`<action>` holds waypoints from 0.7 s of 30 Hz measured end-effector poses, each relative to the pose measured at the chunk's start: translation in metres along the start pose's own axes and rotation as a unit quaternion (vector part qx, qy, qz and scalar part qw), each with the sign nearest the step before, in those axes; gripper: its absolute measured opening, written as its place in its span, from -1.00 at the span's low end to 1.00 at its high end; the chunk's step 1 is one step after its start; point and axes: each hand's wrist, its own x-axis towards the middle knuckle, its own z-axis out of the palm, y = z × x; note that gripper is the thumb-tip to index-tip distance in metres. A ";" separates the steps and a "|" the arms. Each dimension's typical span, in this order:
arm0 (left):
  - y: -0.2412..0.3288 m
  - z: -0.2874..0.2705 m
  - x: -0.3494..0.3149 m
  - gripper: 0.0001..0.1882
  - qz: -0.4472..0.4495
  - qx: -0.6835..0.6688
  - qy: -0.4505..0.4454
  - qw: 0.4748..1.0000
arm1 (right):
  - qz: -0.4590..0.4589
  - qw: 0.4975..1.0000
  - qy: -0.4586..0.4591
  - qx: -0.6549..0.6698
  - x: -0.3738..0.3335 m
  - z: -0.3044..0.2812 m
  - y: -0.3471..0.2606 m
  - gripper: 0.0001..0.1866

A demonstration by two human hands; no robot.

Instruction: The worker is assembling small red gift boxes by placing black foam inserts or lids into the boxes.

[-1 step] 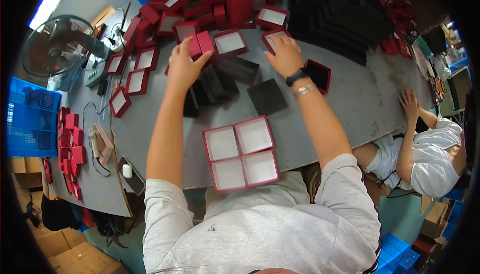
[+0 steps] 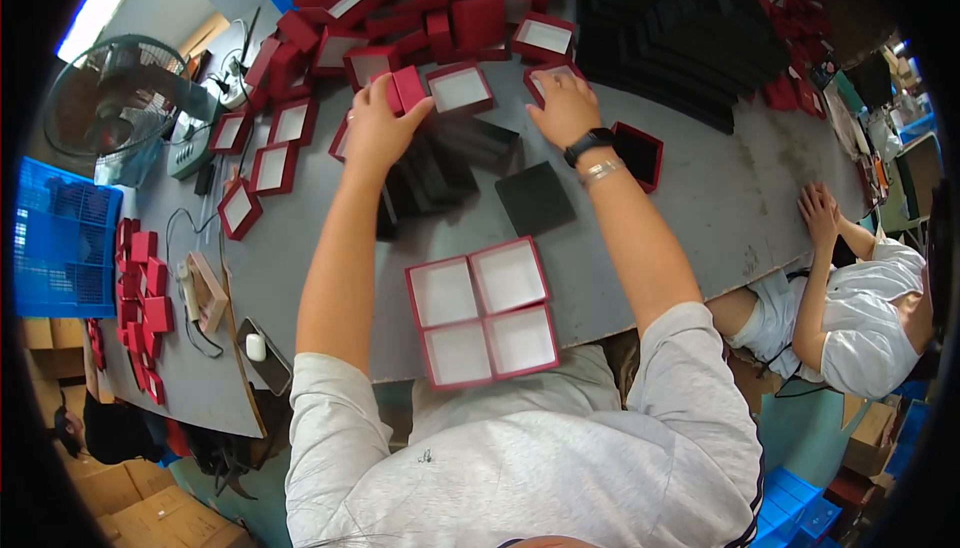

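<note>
My left hand (image 2: 378,133) is closed round small red boxes (image 2: 408,89) that stand on edge, its thumb on their near side. At the far middle, my right hand (image 2: 566,114) grips the near edge of a red box with a white inside (image 2: 541,82); its fingertips partly cover that box. Between my forearms lie black square pads (image 2: 435,173), leaning in a row, and one flat black pad (image 2: 535,198). Closest to me, a block of several open red boxes with white insides (image 2: 482,310) sits at the table's edge.
A heap of red boxes (image 2: 478,23) fills the back, beside tall black stacks (image 2: 680,38). A red box with a black inside (image 2: 637,156) lies right of my wrist. A fan (image 2: 118,98) and blue crate (image 2: 65,238) stand left. Another person (image 2: 865,313) sits at right.
My left hand has shifted slightly right and nearer to me at the red boxes. My right hand has moved a little left and nearer; the boxes around them look the same.
</note>
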 end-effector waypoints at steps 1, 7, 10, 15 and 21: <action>0.008 0.012 0.008 -0.08 -0.046 0.018 -0.013 0.999 | 0.022 0.998 -0.035 -0.049 0.006 0.010 0.002 -0.69; 0.014 0.017 0.033 -0.20 -0.137 -0.005 0.003 0.991 | 0.045 0.997 -0.044 0.039 -0.001 -0.006 0.014 -0.78; -0.019 0.000 0.035 -0.30 -0.037 -0.075 0.080 0.993 | -0.014 0.983 0.089 0.162 -0.044 -0.056 0.001 -0.82; -0.020 -0.066 -0.011 -0.33 0.046 -0.090 0.122 0.987 | -0.011 0.967 -0.010 0.253 -0.161 -0.136 -0.017 -0.86; -0.046 -0.124 -0.151 -0.20 0.162 -0.096 0.119 0.975 | 0.062 0.968 -0.108 0.216 -0.268 -0.164 0.007 -0.89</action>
